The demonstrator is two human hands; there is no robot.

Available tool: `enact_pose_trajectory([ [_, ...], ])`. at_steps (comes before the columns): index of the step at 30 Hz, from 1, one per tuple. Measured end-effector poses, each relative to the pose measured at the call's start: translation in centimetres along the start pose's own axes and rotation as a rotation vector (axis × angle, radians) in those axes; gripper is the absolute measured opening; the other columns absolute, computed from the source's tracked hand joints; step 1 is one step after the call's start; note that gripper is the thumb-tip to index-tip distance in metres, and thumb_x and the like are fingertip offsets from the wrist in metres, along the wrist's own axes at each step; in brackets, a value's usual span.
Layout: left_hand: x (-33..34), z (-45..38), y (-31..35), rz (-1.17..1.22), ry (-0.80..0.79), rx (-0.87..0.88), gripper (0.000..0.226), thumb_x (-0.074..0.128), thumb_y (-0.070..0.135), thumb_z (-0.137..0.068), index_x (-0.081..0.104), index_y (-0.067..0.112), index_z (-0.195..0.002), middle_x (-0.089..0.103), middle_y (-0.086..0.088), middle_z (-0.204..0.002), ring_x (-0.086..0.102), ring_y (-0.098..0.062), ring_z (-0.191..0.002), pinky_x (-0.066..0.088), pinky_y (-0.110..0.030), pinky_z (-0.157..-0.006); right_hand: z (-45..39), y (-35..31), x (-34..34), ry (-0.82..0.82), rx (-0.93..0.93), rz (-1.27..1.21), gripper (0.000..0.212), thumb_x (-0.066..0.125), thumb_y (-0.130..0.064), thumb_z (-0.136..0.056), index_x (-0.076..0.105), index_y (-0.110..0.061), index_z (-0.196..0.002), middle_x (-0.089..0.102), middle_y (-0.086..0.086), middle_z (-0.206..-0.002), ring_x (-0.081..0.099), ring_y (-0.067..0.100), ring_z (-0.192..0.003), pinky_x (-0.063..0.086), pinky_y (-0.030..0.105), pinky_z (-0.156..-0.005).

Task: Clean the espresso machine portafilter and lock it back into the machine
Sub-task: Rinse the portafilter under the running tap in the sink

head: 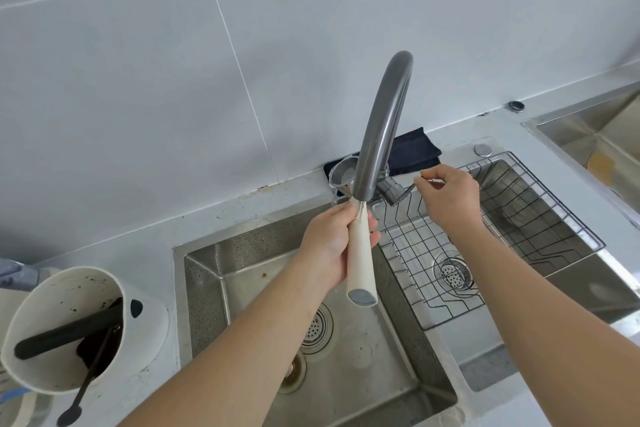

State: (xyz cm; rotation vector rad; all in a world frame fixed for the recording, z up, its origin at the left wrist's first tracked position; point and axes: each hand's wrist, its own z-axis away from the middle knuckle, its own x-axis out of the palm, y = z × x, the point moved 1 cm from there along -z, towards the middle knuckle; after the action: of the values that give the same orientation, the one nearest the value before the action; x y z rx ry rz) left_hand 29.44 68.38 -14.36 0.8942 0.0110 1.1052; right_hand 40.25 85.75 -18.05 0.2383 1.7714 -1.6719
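My left hand (329, 243) grips the portafilter by its cream handle (361, 260), holding it over the left sink basin (242, 274). Its round metal basket head (341, 173) points away from me and sits behind the grey arched faucet (384, 121), partly hidden by the spout. My right hand (450, 194) is at the faucet's lever (408, 192), fingers pinched on its thin metal end. I cannot make out running water. The espresso machine is not in view.
A white knock box (65, 326) with a black bar, coffee grounds and a black spoon stands at the lower left. A wire rack (502, 229) sits in the right basin. A dark folded cloth (415, 149) lies behind the faucet. Another steel basin (595, 135) is far right.
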Motion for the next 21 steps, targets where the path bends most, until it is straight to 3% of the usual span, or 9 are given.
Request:
enact_pose_trajectory([
  [9, -0.2, 0.5, 0.0, 0.056, -0.016, -0.069, 0.022, 0.057, 0.018, -0.095, 0.066, -0.001, -0.102, 0.067, -0.011, -0.084, 0.064, -0.015, -0.061, 0.052, -0.024, -0.046, 0.0, 0.0, 0.0, 0.001, 0.004, 0.009, 0.014, 0.066, -0.024, -0.092, 0.072, -0.013, -0.099, 0.072, 0.003, -0.088, 0.051, 0.005, -0.053, 0.039, 0.019, -0.049],
  [14, -1.0, 0.9, -0.6, 0.094, -0.051, -0.135, 0.02, 0.056, 0.014, -0.094, 0.067, -0.003, -0.088, 0.064, -0.013, -0.079, 0.057, -0.015, -0.055, 0.048, -0.022, -0.041, 0.1, 0.0, -0.1, -0.001, 0.002, 0.003, 0.014, 0.066, -0.024, -0.092, 0.072, -0.014, -0.1, 0.072, 0.004, -0.087, 0.051, 0.005, -0.053, 0.039, 0.019, -0.05],
  [21, -1.5, 1.9, -1.4, 0.128, -0.108, -0.185, 0.023, 0.053, 0.011, -0.095, 0.062, -0.004, -0.11, 0.065, -0.011, -0.077, 0.055, -0.013, -0.053, 0.046, -0.019, -0.039, 0.2, 0.0, -0.1, 0.01, -0.02, 0.01, 0.011, 0.066, -0.025, -0.091, 0.071, -0.016, -0.095, 0.073, 0.005, -0.083, 0.054, 0.007, -0.054, 0.042, 0.02, -0.053],
])
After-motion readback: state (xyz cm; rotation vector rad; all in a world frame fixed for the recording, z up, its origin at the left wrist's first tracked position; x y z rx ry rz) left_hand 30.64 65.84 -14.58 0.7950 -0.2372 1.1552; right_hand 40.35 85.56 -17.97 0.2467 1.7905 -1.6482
